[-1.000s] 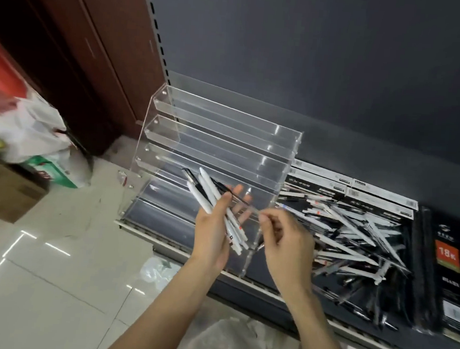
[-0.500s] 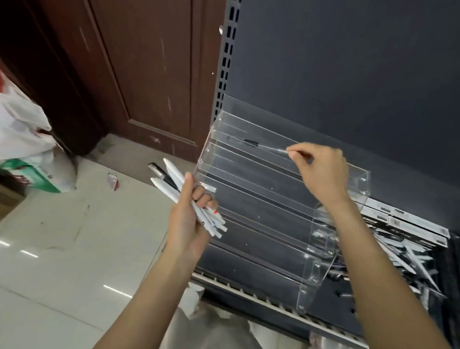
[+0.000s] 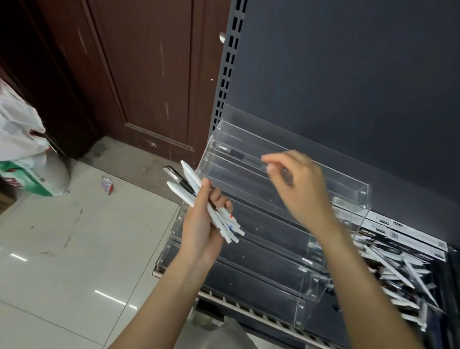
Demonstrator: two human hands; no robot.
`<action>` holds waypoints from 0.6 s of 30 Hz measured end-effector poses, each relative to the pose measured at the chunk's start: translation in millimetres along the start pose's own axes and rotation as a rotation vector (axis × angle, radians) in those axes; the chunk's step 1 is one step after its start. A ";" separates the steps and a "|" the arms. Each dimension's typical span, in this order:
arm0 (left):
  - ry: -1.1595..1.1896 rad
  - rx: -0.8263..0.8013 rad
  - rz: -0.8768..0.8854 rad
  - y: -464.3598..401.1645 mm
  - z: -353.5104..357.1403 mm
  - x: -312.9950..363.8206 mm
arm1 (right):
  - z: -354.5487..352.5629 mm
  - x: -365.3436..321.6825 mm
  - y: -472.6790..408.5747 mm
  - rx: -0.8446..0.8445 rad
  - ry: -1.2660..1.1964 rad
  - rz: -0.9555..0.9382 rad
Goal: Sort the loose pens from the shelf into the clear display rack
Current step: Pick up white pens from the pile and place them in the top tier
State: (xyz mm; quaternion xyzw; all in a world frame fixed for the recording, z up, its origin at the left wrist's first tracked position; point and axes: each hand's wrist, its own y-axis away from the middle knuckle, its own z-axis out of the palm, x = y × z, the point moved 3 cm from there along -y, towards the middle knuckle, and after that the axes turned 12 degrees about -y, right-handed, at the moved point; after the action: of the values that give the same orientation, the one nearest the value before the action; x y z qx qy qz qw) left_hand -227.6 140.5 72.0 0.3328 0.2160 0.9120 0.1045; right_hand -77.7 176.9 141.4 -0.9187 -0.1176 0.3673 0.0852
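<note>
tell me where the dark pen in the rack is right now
In the head view the dark pen lies in the rack's top tier, toward its left end, just left of the right hand.

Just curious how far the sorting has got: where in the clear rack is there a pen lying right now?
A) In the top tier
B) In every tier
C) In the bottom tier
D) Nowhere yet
A: a single dark pen lies in the top tier of the clear rack, just left of the right hand; the lower tiers show no pens.
</note>
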 end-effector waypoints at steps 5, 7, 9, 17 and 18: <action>0.044 -0.123 0.005 4.8 30.5 -16.8 | 20.2 -24.8 49.1 -0.131 -0.209 0.114; 0.018 -0.150 -0.004 5.9 42.2 -24.6 | 15.7 -13.3 53.2 -0.080 -0.258 0.178; -0.005 -0.167 -0.036 5.8 50.0 -33.6 | 6.7 -0.4 52.0 -0.059 -0.341 0.231; -0.107 -0.174 -0.073 -0.6 68.7 -60.2 | -49.8 37.3 46.8 0.113 -0.233 0.195; -0.112 -0.165 -0.077 -2.7 68.0 -61.1 | -67.4 43.9 44.6 0.201 -0.136 0.155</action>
State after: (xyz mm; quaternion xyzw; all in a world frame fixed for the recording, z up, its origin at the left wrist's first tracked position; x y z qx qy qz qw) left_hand -136.9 144.5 83.0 0.3651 0.1467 0.9018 0.1785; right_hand 6.8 141.7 150.0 -0.8848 -0.0144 0.4443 0.1400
